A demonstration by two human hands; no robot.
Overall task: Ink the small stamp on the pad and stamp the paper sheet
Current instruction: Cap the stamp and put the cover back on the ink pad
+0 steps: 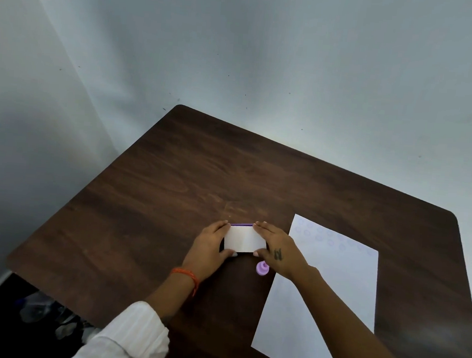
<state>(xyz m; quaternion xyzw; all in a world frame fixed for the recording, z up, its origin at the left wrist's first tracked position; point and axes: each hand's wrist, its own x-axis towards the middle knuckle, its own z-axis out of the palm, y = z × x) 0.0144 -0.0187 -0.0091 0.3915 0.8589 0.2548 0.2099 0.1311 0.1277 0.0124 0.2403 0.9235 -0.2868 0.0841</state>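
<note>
A small ink pad (243, 238) with a white lid and a purple strip along its far edge lies on the dark wooden table (157, 189). My left hand (209, 250) grips its left end and my right hand (278, 250) grips its right end, fingers and thumbs around the case. The lid looks closed. A small purple stamp (262, 268) stands on the table just in front of the pad, under my right wrist. To the right lies the white paper sheet (324, 293), with faint round stamp marks near its far edge.
The table meets a pale wall on the far side. Its left edge drops to a dark floor where some clear plastic items (46, 316) lie. Bare table surface stretches left of and beyond the pad.
</note>
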